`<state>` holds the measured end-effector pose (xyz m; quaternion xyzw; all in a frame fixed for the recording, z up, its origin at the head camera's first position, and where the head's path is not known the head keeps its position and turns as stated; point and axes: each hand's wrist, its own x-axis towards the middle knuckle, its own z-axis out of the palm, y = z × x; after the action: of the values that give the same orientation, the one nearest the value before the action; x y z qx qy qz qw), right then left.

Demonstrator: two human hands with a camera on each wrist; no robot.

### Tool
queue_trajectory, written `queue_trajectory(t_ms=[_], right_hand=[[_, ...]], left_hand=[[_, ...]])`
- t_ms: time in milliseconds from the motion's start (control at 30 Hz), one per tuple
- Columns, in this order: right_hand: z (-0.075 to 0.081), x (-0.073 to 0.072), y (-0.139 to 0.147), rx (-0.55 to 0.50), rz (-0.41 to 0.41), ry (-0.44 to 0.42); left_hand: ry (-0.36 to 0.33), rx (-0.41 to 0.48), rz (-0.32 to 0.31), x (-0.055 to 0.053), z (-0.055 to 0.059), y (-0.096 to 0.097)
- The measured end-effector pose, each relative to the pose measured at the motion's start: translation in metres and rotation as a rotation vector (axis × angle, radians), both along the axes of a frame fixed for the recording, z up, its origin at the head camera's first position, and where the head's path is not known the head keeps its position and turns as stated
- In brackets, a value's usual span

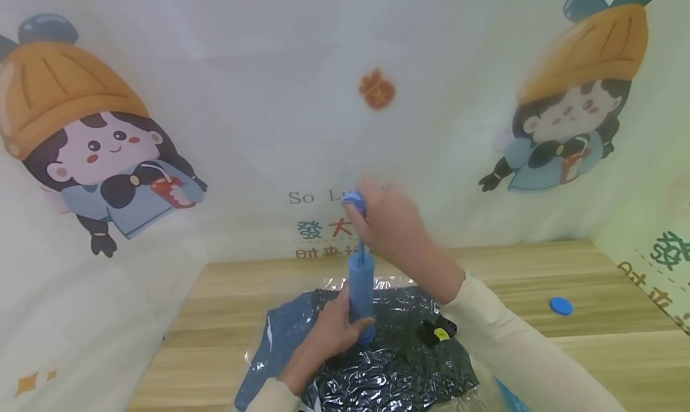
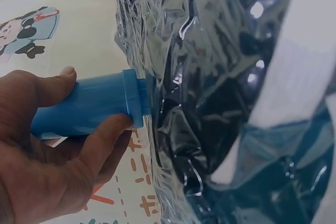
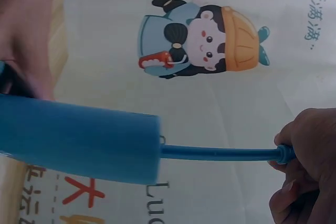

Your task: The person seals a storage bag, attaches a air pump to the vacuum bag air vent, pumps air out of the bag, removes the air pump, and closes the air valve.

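A blue hand pump (image 1: 361,280) stands upright on a clear plastic bag (image 1: 288,328) with dark, crinkled contents. My left hand (image 1: 330,323) grips the pump's barrel low down, thumb and fingers around it. In the left wrist view the base of the barrel (image 2: 100,103) meets the bag's glossy surface (image 2: 210,66). My right hand (image 1: 390,223), slightly blurred, holds the handle at the top. The thin rod (image 3: 220,153) is drawn well out of the barrel in the right wrist view. Part of the handle is hidden in the fingers.
A blue round cap (image 1: 561,306) lies on the wooden table (image 1: 539,268) to the right. On the bag, near the right sleeve, is a small black and yellow item (image 1: 441,333). A printed cloth (image 1: 259,100) hangs behind and at both sides.
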<state>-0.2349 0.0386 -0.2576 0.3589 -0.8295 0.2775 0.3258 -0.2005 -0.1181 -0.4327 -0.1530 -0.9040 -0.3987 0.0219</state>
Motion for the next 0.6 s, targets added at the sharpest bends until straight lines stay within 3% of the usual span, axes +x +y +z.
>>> queue_trajectory(t_ms=[233, 433, 600], right_hand=[[-0.038, -0.001, -0.001, 0.033, 0.04, -0.039], [-0.06, 0.0, -0.001, 0.053, 0.031, -0.064], [-0.075, 0.0, 0.001, 0.031, 0.059, -0.036]], left_hand=[[0.035, -0.006, -0.032, 0.001, 0.001, -0.002], [0.045, -0.011, -0.04, 0.001, -0.001, -0.003], [0.051, -0.005, -0.043, 0.0, -0.003, -0.003]])
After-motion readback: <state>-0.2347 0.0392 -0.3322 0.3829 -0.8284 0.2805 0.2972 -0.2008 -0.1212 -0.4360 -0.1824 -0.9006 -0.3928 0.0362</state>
